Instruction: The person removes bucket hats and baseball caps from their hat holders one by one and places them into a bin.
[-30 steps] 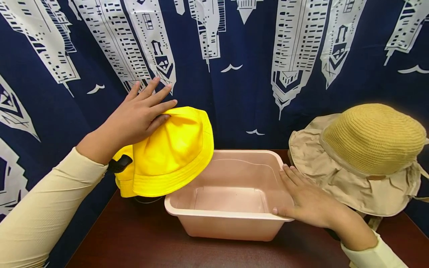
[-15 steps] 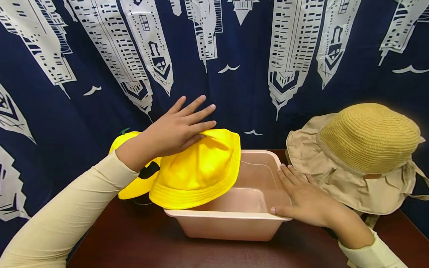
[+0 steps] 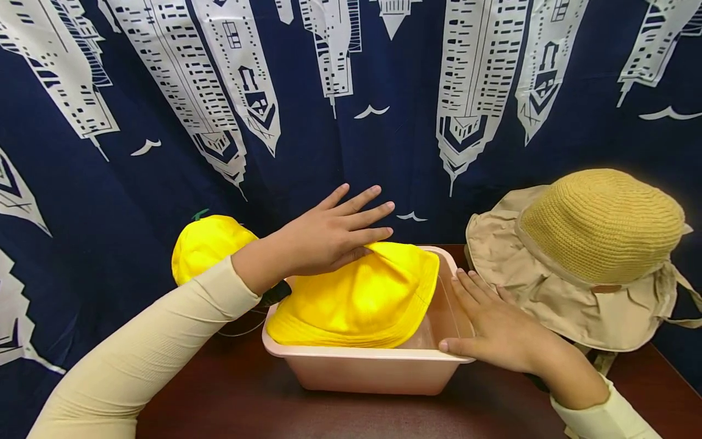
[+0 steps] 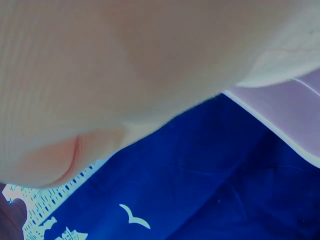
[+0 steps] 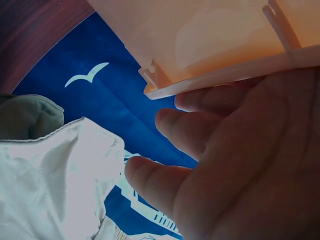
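In the head view my left hand (image 3: 323, 238) pinches the crown of a yellow bucket hat (image 3: 356, 305) between thumb and fingers, the other fingers spread. The hat hangs within the pink plastic basin (image 3: 373, 371), its brim at the front and left rim. My right hand (image 3: 501, 329) rests at the basin's right rim with fingers nearly straight and the thumb along the front corner. Seen from the right wrist, those fingers (image 5: 185, 130) lie beside the outer wall under the rim. The left wrist view is mostly skin, with the hat hidden.
Another yellow hat (image 3: 211, 247) with a small green tip stands at the left behind my forearm. A straw-crowned hat with a wide beige brim (image 3: 609, 231) sits on the right. A navy cloth (image 3: 395, 158) with white buildings hangs behind the brown table (image 3: 247, 396).
My left hand has carried the yellow bucket hat rightward and down, from beside the basin into it. The other yellow hat at the left has come into view. My right hand has stayed at the rim.
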A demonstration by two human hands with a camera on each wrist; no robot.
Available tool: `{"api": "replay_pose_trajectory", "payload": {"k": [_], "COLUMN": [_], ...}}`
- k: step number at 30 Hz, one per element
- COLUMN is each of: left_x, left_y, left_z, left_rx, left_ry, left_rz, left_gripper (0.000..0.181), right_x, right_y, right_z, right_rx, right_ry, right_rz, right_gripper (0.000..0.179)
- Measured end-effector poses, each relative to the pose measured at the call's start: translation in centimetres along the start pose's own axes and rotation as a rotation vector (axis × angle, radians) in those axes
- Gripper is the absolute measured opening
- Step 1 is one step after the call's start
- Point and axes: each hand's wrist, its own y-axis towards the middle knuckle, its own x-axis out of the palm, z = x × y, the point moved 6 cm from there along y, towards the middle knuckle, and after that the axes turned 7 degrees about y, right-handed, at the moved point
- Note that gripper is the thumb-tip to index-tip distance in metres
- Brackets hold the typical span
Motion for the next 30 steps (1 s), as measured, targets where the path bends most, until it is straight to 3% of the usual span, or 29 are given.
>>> {"api": "replay_pose_trajectory", "payload": {"k": [7,15,22,30], "left_x": [0.8,3.4,6.0,8.1], "left_y": [0.9,2.0,1.4,1.0], "left_z": [1.2,2.4,3.3,4.4], "left_rx": [0.035,0.078,0.106,0.162], "left_ry": [-0.011,-0.015,-0.052,-0.027], "left_rz": [-0.044,-0.13,-0.195,-0.229], "left_gripper": [0.047,0.047,0.045,0.046], "right_x": [-0.1,0.0,0.1,0.2], "right_y": [0.1,0.0,0.0,0.2], "right_z": [0.1,0.1,0.2,0.0], "right_rx": [0.011,0.012,0.01,0.003], "right_ry": [0.01,0.02,0.024,0.046], "right_rz": [-0.006,-0.007,-0.002,-0.004], "right_gripper": [0.109,0.109,0.109,0.109]}}
